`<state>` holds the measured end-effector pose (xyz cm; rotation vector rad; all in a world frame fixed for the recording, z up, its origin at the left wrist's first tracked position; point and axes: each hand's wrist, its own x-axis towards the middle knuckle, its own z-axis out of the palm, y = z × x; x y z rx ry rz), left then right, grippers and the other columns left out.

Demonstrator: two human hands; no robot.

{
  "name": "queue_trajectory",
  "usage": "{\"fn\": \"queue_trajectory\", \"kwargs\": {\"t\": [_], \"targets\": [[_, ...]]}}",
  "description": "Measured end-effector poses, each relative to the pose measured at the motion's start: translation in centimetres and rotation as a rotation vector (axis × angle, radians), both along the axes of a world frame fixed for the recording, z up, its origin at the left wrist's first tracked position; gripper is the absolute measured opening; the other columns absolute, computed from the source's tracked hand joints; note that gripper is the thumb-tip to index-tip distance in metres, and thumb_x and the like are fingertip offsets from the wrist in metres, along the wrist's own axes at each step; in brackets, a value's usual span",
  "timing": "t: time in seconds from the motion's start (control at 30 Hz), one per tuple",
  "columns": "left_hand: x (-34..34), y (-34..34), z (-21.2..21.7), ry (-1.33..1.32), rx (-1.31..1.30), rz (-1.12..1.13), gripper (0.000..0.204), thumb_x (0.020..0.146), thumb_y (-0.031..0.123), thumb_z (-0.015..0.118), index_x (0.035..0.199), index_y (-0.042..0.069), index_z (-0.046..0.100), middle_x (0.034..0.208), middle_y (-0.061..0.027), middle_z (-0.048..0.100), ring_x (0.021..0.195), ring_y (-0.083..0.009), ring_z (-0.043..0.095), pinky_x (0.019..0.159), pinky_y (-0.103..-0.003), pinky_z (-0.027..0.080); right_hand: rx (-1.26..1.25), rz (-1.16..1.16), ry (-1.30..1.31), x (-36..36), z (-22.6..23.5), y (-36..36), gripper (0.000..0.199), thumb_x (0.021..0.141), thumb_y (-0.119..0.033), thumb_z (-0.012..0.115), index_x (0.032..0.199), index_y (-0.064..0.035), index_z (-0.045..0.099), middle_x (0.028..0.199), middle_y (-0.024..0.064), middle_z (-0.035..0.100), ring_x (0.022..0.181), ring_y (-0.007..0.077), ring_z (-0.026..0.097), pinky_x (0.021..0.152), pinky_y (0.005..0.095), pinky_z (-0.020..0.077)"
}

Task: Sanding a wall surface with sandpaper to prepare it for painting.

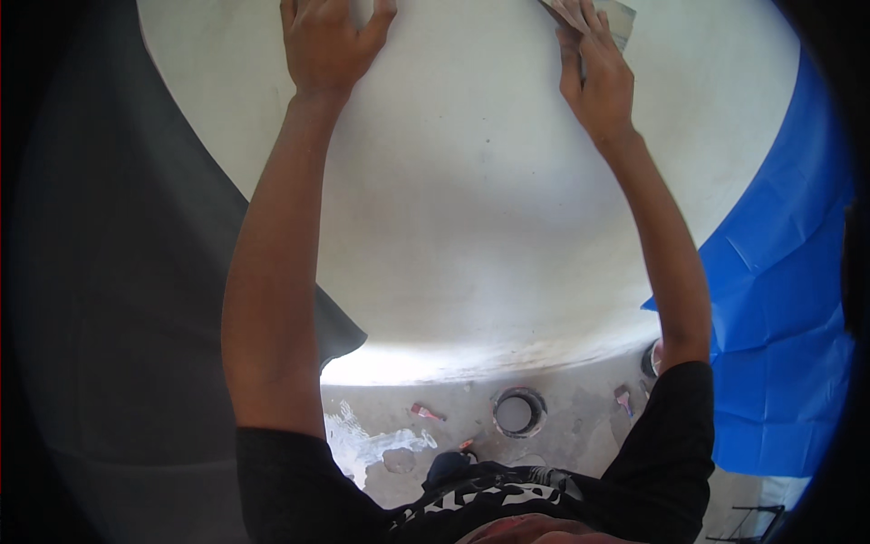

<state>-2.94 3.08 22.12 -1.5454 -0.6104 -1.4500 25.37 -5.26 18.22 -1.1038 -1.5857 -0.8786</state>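
White plastered wall [489, 208] under two raised hands

White wall fills the middle of the view, with blue plastic sheeting [779, 299] beside it on the right and a dark grey surface [118, 272] on the left; below lies a grey concrete floor [580, 435] with a round tin [518, 412] and a small brush [623, 399]; left hand [328, 43] lies flat on the wall, fingers spread, gripping nothing; right hand [598, 77] presses a flat metal trowel blade [618, 20] against the wall at the top edge, fingers stretched along it.
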Motion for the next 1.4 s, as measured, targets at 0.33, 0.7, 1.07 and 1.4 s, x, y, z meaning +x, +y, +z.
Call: {"fn": "queue_trajectory", "kwargs": {"t": [0.33,0.7,1.07,1.4], "targets": [[0.1,0.2,0.2,-0.006,0.036,-0.105,0.053,0.102,0.026,0.056,0.148,0.001,0.051,0.156,-0.0205,0.048,0.149,-0.0400,0.039,0.123,-0.057,0.025,0.257,0.095,-0.008,-2.2,-12.9,2.5,0.049,0.094,0.000,0.061,0.142,-0.0064,0.061,0.149,0.0165,0.057,0.144,0.0371,0.047,0.121,0.0533,0.0308],[0.4,0.3,-1.2,0.037,0.025,-0.068,0.053,0.103,0.022,0.052,0.151,0.000,0.046,0.159,-0.0215,0.044,0.150,-0.0404,0.037,0.124,-0.056,0.023,-0.374,0.118,0.028,-1.4,-38.4,-3.9,0.071,0.077,0.006,0.058,0.147,-0.0028,0.054,0.150,0.0179,0.055,0.146,0.0370,0.044,0.122,0.0562,0.0306],[-0.1,-0.6,-2.7,0.031,-0.038,-0.052,0.056,0.101,0.019,0.052,0.153,0.000,0.044,0.162,-0.0211,0.040,0.151,-0.0406,0.035,0.125,-0.057,0.022,0.194,0.309,0.130,-2.2,-14.0,-6.8,0.035,0.094,0.001,0.060,0.129,0.0042,0.065,0.129,0.0150,0.070,0.122,0.0363,0.066,0.116,0.0530,0.0398],[-0.2,-0.9,-2.5,0.041,-0.052,-0.133,0.053,0.101,0.016,0.046,0.151,-0.003,0.045,0.160,-0.0231,0.042,0.150,-0.0428,0.035,0.123,-0.058,0.023,0.012,-0.137,-0.197,-3.5,-0.1,0.3,0.052,0.102,-0.014,0.056,0.151,-0.0011,0.047,0.166,0.0181,0.032,0.152,0.0424,0.029,0.125,0.0574,0.0220]]}}
